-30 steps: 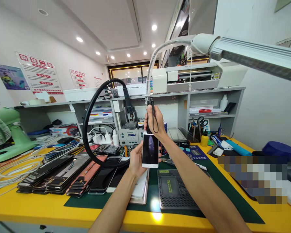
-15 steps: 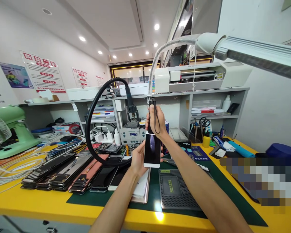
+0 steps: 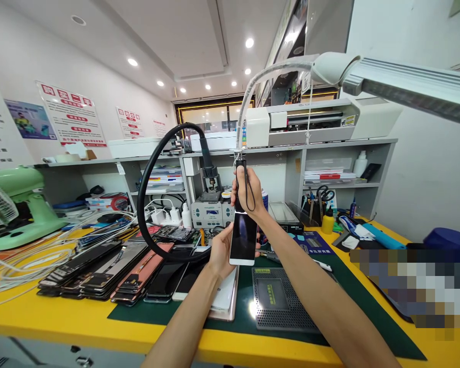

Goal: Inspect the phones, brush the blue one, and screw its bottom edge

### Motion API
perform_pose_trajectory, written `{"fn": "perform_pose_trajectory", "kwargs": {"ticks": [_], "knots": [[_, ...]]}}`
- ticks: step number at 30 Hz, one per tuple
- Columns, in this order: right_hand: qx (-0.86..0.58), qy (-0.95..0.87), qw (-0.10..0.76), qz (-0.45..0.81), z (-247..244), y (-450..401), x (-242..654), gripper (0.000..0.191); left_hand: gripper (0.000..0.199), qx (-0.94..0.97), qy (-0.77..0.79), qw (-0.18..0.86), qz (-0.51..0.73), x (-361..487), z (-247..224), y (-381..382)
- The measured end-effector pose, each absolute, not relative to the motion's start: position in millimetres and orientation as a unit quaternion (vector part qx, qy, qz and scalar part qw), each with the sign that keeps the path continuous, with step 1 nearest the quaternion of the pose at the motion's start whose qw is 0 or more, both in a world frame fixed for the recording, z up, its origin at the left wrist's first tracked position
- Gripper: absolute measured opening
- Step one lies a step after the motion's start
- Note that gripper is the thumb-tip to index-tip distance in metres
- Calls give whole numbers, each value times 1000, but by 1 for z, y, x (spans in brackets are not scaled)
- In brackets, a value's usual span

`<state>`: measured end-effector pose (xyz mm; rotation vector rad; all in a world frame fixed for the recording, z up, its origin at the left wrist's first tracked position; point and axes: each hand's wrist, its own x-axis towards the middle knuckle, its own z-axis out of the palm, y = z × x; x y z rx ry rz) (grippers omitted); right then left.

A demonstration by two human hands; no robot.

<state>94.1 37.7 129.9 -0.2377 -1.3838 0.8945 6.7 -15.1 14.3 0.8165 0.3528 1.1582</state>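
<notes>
A white-framed smartphone (image 3: 243,245) stands nearly upright in my left hand (image 3: 220,254), its dark screen facing me. My left fingers wrap behind it and the thumb lies along its left edge. Just above the phone, my right hand (image 3: 253,190) is closed around a slim black flashlight (image 3: 238,205) with a looped wrist strap hanging from it. A purplish glow shows on the screen below the flashlight's lower end. Whether the flashlight touches the phone's top edge, I cannot tell.
On the left lie stacks of phone screens (image 3: 99,268) and tangled white cables (image 3: 15,266). A perforated black pad (image 3: 279,299) rests on the green mat (image 3: 368,317). Behind stands a rework station (image 3: 209,213) with a looping black hose (image 3: 142,189). A lamp arm (image 3: 406,84) reaches overhead from the right.
The phone has turned slightly, and the glow on its screen has shifted and dimmed. The bright spot below has moved from the mat's front edge further up the mat. Both grips are unchanged.
</notes>
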Motion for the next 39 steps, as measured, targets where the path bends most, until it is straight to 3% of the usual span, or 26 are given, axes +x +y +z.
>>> {"fn": "perform_pose_trajectory", "kwargs": {"ticks": [39], "knots": [[-126,-644,635,408,128,41,98,45,50,366,188,756,509,7,13,-13]]}}
